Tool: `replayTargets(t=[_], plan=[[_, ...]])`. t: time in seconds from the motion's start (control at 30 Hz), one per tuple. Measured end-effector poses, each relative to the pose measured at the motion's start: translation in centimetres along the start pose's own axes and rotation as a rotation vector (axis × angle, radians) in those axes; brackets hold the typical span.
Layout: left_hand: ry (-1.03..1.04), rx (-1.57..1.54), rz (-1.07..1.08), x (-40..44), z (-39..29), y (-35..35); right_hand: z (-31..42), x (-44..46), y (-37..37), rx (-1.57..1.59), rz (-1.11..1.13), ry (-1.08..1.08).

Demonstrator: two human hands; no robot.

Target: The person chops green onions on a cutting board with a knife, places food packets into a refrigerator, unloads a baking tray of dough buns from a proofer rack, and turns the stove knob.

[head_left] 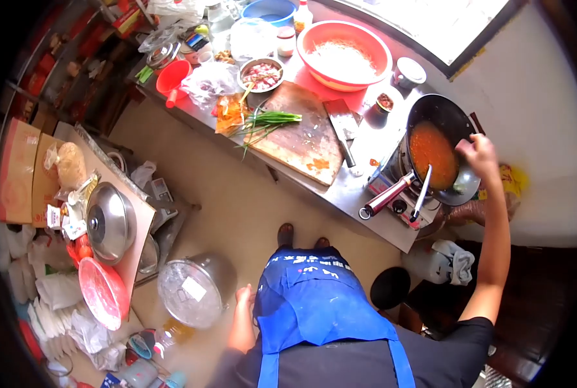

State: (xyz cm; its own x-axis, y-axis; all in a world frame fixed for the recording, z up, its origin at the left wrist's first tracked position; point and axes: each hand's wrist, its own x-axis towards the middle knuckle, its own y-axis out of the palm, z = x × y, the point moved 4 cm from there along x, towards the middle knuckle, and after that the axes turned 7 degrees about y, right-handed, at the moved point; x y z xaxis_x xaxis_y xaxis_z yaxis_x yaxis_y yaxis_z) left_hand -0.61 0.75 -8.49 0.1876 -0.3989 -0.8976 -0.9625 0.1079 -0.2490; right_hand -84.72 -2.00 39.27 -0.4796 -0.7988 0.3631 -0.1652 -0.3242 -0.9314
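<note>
My right hand [477, 154] is raised over the right rim of a black wok [440, 107], its fingers drawn together in a pinch. Whatever is between them is too small to make out. Orange-red broth [432, 152] fills the wok's bottom, and a ladle [422, 197] leans in it with its handle toward me. Under the wok stands a portable gas stove [399, 205]. My left hand [244, 296] hangs low at my side, near a lidded metal pot [190, 293] on the floor. It appears empty, with its fingers loosely apart.
A wooden cutting board [295, 139] bears green onions [272, 120] and a cleaver [340, 129]. Behind it are a bowl of meat [261, 75] and a large red basin [345, 55]. At left, a side table holds a domed steel lid [111, 223] and a pink basin [102, 293].
</note>
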Motion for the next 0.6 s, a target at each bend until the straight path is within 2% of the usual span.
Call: replayTargets(t=[0.03, 0.07, 0.1, 0.13, 0.17, 0.2, 0.27, 0.3, 0.33, 0.37, 0.43, 0.5, 0.53, 0.6], plan=[[0.016, 0.013, 0.001, -0.8, -0.7, 0.0, 4.7, 1.5, -5.2, 0.044, 0.183, 0.462], [0.039, 0.032, 0.006, -1.2, -1.6, 0.2, 5.6, 1.5, -7.4, 0.099, 0.109, 0.591], [0.028, 0.048, 0.001, -1.6, -2.1, 0.6, 3.7, 1.1, -4.8, 0.259, 0.104, 0.425], [0.033, 0.065, 0.002, -1.7, -2.8, 1.1, 5.2, 1.0, -4.5, 0.415, 0.090, 0.260], [0.084, 0.146, -0.029, -1.9, -3.6, 1.7, 5.7, -0.7, -3.9, 0.473, 0.362, 0.404], [0.135, 0.226, -0.062, -2.0, -4.4, 1.7, 9.7, -2.3, -5.3, 0.476, 0.634, 0.549], [0.382, 0.197, -0.125, 1.2, -4.7, 1.9, 4.9, -2.5, -4.1, 0.336, 0.143, 0.221], [0.701, 0.321, -0.206, 1.2, -6.6, 2.1, 5.6, -2.1, -6.6, 0.269, -0.034, 0.327], [0.812, 0.480, -0.312, -0.6, -9.4, 2.6, 4.7, -2.2, -7.7, 0.496, -0.081, 0.432], [0.876, 0.437, -0.327, -4.1, -13.7, 3.8, 3.6, -2.8, -8.7, 0.653, 0.037, 0.632], [0.980, 0.453, -0.401, -11.4, -23.4, 6.6, 1.6, -3.6, -8.6, 0.636, 0.104, 0.586], [1.209, 0.350, -0.354, -12.5, -32.2, 9.4, 1.3, -4.3, -7.4, 0.670, 0.120, 0.608], [1.407, 0.192, -0.330, -13.7, -37.1, 11.4, 1.5, -4.2, -7.0, 0.706, 0.113, 0.632], [1.666, 0.143, -0.280, -18.3, -47.0, 14.8, 3.9, -5.2, -6.9, 0.758, 0.256, 0.533]])
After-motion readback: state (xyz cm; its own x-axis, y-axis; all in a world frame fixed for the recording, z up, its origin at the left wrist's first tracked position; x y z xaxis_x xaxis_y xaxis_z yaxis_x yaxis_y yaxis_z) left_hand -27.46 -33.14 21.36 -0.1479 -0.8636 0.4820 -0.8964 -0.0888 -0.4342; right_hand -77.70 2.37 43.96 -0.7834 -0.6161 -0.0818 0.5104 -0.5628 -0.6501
